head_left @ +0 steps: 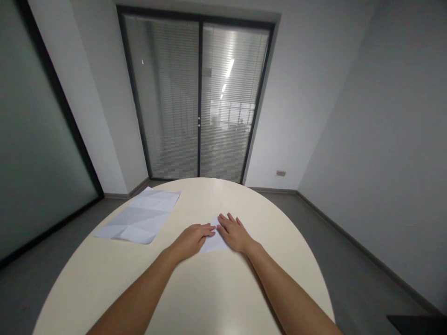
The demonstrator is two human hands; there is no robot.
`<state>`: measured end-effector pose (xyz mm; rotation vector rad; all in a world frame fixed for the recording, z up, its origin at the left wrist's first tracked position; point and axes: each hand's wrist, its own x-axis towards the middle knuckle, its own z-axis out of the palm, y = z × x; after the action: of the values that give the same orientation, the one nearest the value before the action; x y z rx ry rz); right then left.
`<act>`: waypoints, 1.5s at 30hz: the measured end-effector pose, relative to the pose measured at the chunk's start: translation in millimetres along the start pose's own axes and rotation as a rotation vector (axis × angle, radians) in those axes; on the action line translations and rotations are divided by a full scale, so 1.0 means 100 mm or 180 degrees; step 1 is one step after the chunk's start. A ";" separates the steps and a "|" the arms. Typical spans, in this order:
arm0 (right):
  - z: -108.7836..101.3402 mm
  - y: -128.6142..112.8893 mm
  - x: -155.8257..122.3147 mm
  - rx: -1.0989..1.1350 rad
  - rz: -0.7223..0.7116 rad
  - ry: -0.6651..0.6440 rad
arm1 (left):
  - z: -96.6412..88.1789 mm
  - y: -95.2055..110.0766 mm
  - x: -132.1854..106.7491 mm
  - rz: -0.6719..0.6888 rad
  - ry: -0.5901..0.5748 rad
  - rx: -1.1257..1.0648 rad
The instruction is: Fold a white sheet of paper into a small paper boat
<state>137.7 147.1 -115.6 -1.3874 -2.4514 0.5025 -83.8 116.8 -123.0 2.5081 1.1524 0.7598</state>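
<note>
A small piece of white paper [213, 244] lies flat on the round table, partly covered by both hands. My left hand [193, 239] rests over its left side, fingers stretched out and pointing right. On its right side lies my right hand [234, 233], palm down with the fingers spread. The two hands are close together, fingertips almost meeting over the paper. How the paper is folded under them cannot be made out. A larger creased white sheet [141, 216] lies apart from the hands, at the table's left.
The pale round table [209, 298] fills the lower middle. Its far edge stands near a glass door [199, 97] with blinds. A wall socket [281, 173] sits low on the back wall. Something dark [417, 324] shows at the bottom right corner.
</note>
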 end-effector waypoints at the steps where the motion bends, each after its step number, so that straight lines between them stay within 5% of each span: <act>1: -0.01 0.04 0.00 -0.0054 0.0130 0.0056 | 0.00 -0.01 -0.01 0.0008 0.0003 0.0005; 6: -0.06 0.04 -0.05 -0.0177 0.0077 0.0348 | 0.00 -0.02 -0.02 0.0058 -0.0025 0.0031; 11: -0.06 -0.16 -0.11 0.0023 -0.0450 -0.0136 | -0.05 0.08 0.01 -0.0160 -0.0081 0.0256; 16: -0.07 -0.12 -0.09 -0.0227 0.0137 -0.0318 | -0.05 0.08 0.00 -0.0533 -0.0104 0.0741; 22: -0.10 0.00 -0.07 -0.0436 0.0771 -0.0149 | -0.05 -0.02 -0.02 -0.0977 0.0341 0.1091; 33: -0.16 0.12 -0.08 -0.0609 0.1431 0.0200 | -0.16 -0.39 -0.16 -0.1126 0.0777 0.0632; 45: -0.35 0.24 -0.12 -0.0470 0.1422 0.0461 | -0.14 -0.41 -0.17 -0.1062 0.0804 0.0547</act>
<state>176.0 153.5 -95.3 -1.9719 -2.0985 0.3010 -126.1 130.8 -135.2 2.3028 1.7358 0.9346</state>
